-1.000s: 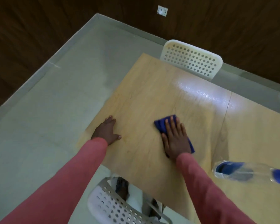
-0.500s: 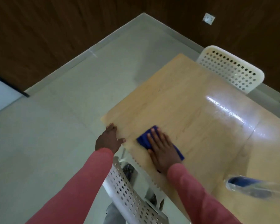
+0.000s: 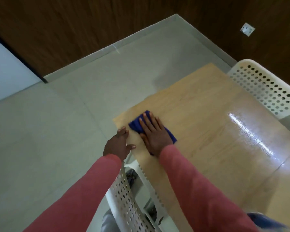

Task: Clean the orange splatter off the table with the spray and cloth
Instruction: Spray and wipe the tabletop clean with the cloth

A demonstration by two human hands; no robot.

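The cloth [image 3: 135,125] is pressed flat onto the table [image 3: 208,131] near its corner by the right hand [image 3: 155,134], fingers straight. The left hand [image 3: 118,144], released, rests on the table edge just beside the cloth.

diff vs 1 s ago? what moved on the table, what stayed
The right hand slid the blue cloth across the table toward its near-left corner, ending close to the left hand. The camera swung too, so the spray bottle now shows only as a blue blur at the bottom edge. Unchanged: right hand flat on the cloth, left hand resting on the table edge; nothing picked up or released.
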